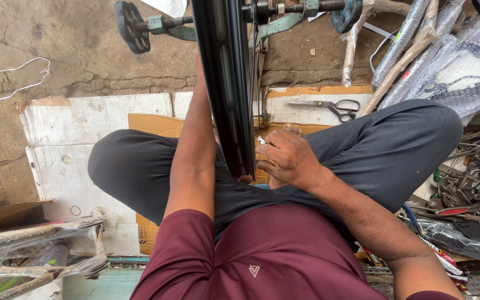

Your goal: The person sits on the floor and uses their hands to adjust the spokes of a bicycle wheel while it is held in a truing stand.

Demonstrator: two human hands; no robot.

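Cardboard sheets (84, 119), white and brown, cover the rough floor (40, 33) where a person sits cross-legged in dark trousers (395, 144) and a maroon shirt (273, 255). A black bicycle wheel rim (226, 83) stands upright at the centre of the view, running from twelve o'clock down to the lap, its axle clamped in a green truing stand (162, 25) at the top. The left hand (199, 72) reaches up at eleven o'clock behind the rim, mostly hidden, so whether it grips the rim cannot be told. The right hand (287, 158), just right of centre and touching the rim's edge, is closed with its fingers pinching a small silver tool (261, 140) against the spokes. Plastic-wrapped bicycle parts (462, 66) crowd the two o'clock corner, and a heap of wrenches and pliers (468, 189) lies at three o'clock. Wrapped bundles (34, 250) rest at eight o'clock. Scissors (329, 105) with black handles lie on the cardboard at one o'clock, well apart from either hand. A loop of white wire (12, 78) lies at ten o'clock.
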